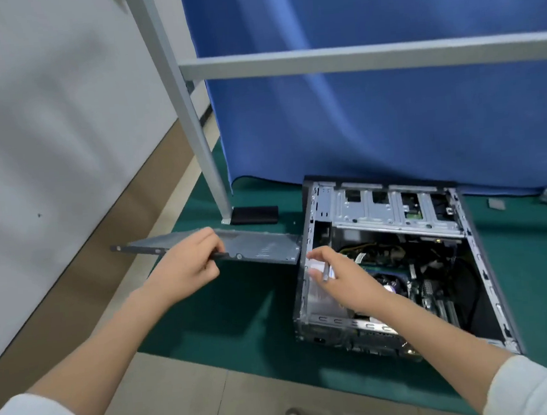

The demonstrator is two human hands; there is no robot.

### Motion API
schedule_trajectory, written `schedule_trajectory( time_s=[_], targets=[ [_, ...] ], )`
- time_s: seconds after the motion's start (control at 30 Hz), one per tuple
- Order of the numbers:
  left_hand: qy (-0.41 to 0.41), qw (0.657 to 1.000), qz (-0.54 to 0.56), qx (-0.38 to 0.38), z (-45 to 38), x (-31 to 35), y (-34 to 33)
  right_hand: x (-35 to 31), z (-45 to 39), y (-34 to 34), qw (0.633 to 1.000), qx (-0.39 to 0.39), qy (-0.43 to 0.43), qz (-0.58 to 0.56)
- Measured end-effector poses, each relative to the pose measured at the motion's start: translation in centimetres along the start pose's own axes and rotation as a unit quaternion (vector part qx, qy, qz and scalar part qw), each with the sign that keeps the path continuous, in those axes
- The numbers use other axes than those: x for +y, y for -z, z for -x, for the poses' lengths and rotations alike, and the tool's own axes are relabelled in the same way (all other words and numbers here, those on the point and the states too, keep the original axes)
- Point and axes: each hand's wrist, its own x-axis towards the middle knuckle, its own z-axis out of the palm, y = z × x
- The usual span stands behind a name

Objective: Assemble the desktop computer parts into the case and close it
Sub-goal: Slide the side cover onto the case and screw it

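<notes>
My left hand (pixel 191 266) grips the grey side panel (pixel 255 246) level beside the open case (pixel 397 263) on the green mat (pixel 234 312), ready to cover it, while my right hand (pixel 339 274) hovers slack-fingered over the near wall, steadying alignment

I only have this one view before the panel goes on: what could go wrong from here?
The left hand grips the side panel alone by one edge; it may tip or slip. The right hand reaches over the open case, so fingers could get pinched. Loose cables inside might snag.
</notes>
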Motion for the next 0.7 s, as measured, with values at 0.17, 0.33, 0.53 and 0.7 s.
schedule_trajectory(
  time_s=[0.17,0.33,0.53,0.7],
  targets=[
    [0.039,0.999,0.025,0.019,-2.3,0.9,2.4,-3.0,-1.0,1.6,0.996,0.074,0.043,0.004],
    [0.065,0.996,0.022,-0.065,-3.9,1.3,2.7,-4.6,-2.8,2.4,0.988,0.119,0.041,0.088],
    [0.035,0.986,-0.103,-0.127,-5.3,2.8,0.3,-4.6,-3.8,3.1,0.991,0.113,0.009,0.070],
    [0.048,0.990,-0.113,-0.077,-7.1,3.3,3.2,-5.2,-3.9,4.7,0.984,0.172,0.026,-0.035]
  ],
)
